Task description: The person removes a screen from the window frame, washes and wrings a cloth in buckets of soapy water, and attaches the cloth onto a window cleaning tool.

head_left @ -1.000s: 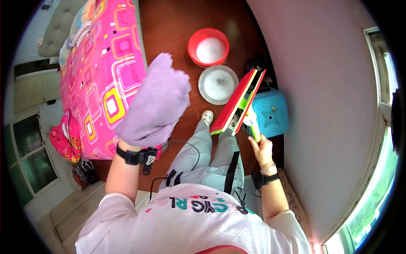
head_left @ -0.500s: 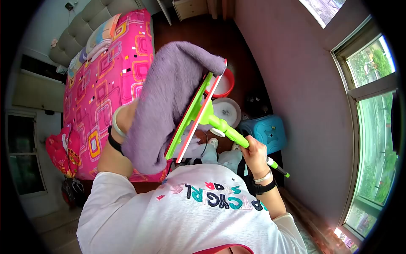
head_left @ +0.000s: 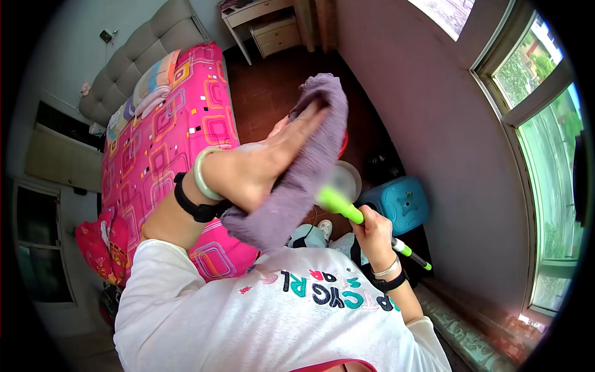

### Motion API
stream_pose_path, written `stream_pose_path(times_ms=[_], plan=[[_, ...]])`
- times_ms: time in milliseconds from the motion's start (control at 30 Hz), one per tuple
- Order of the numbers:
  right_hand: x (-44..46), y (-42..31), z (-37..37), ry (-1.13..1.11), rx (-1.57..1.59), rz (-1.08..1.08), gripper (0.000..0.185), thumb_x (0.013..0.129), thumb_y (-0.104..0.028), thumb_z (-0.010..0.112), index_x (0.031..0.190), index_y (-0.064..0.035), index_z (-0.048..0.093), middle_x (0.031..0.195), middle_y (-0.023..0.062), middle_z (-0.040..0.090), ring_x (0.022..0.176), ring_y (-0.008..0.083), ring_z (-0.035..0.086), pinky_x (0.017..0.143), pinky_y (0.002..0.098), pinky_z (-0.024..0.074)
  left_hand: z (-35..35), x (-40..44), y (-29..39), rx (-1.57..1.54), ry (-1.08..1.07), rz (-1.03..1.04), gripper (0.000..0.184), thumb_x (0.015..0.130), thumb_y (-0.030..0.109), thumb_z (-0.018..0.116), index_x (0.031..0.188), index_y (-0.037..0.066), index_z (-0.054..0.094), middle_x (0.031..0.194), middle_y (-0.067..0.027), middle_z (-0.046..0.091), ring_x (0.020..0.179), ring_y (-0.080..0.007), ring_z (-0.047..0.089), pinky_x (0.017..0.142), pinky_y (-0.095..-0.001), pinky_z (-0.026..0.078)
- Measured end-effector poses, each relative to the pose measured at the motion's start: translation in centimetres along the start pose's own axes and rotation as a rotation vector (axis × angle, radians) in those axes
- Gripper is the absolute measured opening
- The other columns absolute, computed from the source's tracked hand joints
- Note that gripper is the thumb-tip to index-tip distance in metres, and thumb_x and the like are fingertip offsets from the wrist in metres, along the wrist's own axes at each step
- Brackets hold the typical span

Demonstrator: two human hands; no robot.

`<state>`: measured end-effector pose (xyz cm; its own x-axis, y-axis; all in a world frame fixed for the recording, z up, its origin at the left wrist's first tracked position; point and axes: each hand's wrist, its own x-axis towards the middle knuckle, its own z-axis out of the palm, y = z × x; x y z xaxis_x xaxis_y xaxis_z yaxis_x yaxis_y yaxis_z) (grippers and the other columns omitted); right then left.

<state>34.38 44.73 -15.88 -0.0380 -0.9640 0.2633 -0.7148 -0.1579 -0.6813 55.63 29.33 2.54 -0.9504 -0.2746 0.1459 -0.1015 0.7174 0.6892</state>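
My left hand (head_left: 263, 162) lies along a fluffy purple cloth (head_left: 313, 162), its fingers long and slightly blurred, their tips tucked under the cloth's upper fold. The cloth is bunched against the head of a squeegee, which it hides. Below the cloth, the squeegee's bright green neck (head_left: 334, 201) shows, smeared by motion. My right hand (head_left: 375, 232) is wrapped round the squeegee's handle, whose white and green lower end (head_left: 406, 249) sticks out beyond the fist, pointing down and right.
A blue plastic stool (head_left: 400, 204) stands on the floor by the wall. Beside it are a pale basin (head_left: 351, 177) and, mostly covered, a red one (head_left: 344, 142). A bed with a pink patterned sheet (head_left: 161, 142) is at left. Windows (head_left: 548, 186) line the right side.
The cloth has moved from hanging left of the squeegee head to covering it. My left hand, hidden behind the cloth before, now shows on it. My right hand keeps its hold.
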Motion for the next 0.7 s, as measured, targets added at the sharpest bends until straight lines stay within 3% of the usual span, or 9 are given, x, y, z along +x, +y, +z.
stream_pose_path(times_ms=[67,133,167,300,333,367,500,600,700], plan=[[-0.2,-0.3,0.1,0.034,0.07,0.043,0.018,0.067,-0.007,0.068,0.074,-0.005,0.052,0.061,0.0113,0.053,0.056,0.0303,0.055,0.049,0.0371,0.0432,-0.3,1.1,1.3,0.246,-0.175,-0.158,0.097,0.064,0.008,0.073,0.142,0.008,0.015,0.144,-0.0262,0.01,0.136,-0.0395,0.004,0.1,-0.0608,0.021],[-0.4,-0.6,0.2,0.068,0.136,0.089,0.016,0.067,-0.006,0.068,0.073,-0.0043,0.053,0.062,0.0114,0.054,0.056,0.0301,0.056,0.049,0.0363,0.0431,0.1,1.5,3.1,0.42,-0.222,-0.217,0.09,0.065,0.024,0.075,0.139,0.007,0.026,0.145,-0.0219,0.014,0.136,-0.0395,0.01,0.106,-0.0495,0.02],[-0.5,-0.4,0.5,0.133,0.172,0.062,0.017,0.07,-0.003,0.069,0.068,-0.0014,0.052,0.056,0.011,0.048,0.045,0.0228,0.047,0.044,0.029,0.0372,0.3,1.2,4.7,0.452,-0.192,-0.292,0.083,0.067,0.018,0.074,0.137,0.012,0.03,0.146,-0.0189,0.016,0.135,-0.0389,0.015,0.104,-0.0519,0.024],[-0.9,0.2,1.1,0.243,0.285,0.154,0.018,0.071,0.001,0.066,0.067,-0.0001,0.048,0.055,0.0102,0.045,0.045,0.0171,0.044,0.044,0.0266,0.0353,1.6,-1.3,6.8,0.215,0.162,-0.19,0.049,0.068,0.009,0.071,0.114,0.004,0.056,0.13,-0.0243,0.041,0.121,-0.0387,0.042,0.095,-0.0508,0.036],[-1.0,0.5,1.0,0.226,0.281,0.183,0.013,0.07,-0.001,0.068,0.074,-0.0007,0.055,0.061,0.0111,0.053,0.052,0.0252,0.053,0.048,0.0285,0.0412,2.0,-1.9,6.8,0.151,0.188,-0.178,0.044,0.068,0.009,0.071,0.11,0.003,0.058,0.127,-0.0247,0.044,0.119,-0.0391,0.044,0.094,-0.0502,0.037],[-1.0,0.6,1.0,0.234,0.296,0.194,0.013,0.07,-0.001,0.068,0.073,-0.0005,0.055,0.06,0.0108,0.053,0.05,0.0237,0.052,0.048,0.028,0.0408,2.3,-2.4,6.8,0.085,0.213,-0.164,0.04,0.068,0.009,0.071,0.106,0.002,0.06,0.124,-0.0251,0.047,0.117,-0.0395,0.046,0.094,-0.0495,0.038],[-0.8,2.5,3.3,0.268,0.503,0.249,0.014,0.069,-0.002,0.07,0.076,-0.0004,0.059,0.062,0.0092,0.058,0.054,0.0109,0.054,0.051,0.0244,0.0432,2.9,-3.2,6.6,0.205,0.116,0.018,0.046,0.07,0.02,0.074,0.108,-0.001,0.058,0.127,-0.0261,0.044,0.121,-0.042,0.041,0.096,-0.0486,0.035],[-0.2,2.9,4.3,0.133,0.749,0.304,0.013,0.07,-0.003,0.07,0.08,0.0007,0.063,0.065,0.0062,0.063,0.057,0.0071,0.055,0.054,0.0227,0.0443,4.2,-3.4,5.7,0.191,0.298,-0.055,0.058,0.068,0.02,0.076,0.117,0.001,0.052,0.132,-0.0267,0.038,0.123,-0.0415,0.038,0.099,-0.0469,0.034],[1.5,0.5,2.3,-0.018,0.622,0.29,0.011,0.076,-0.006,0.07,0.079,0.0014,0.062,0.057,0.0037,0.056,0.053,0.0048,0.045,0.05,0.0222,0.0402,3.8,-3.3,4.1,0.179,0.504,-0.182,0.075,0.062,0.025,0.081,0.123,0.0,0.045,0.131,-0.0248,0.039,0.121,-0.0374,0.042,0.097,-0.0397,0.037]])
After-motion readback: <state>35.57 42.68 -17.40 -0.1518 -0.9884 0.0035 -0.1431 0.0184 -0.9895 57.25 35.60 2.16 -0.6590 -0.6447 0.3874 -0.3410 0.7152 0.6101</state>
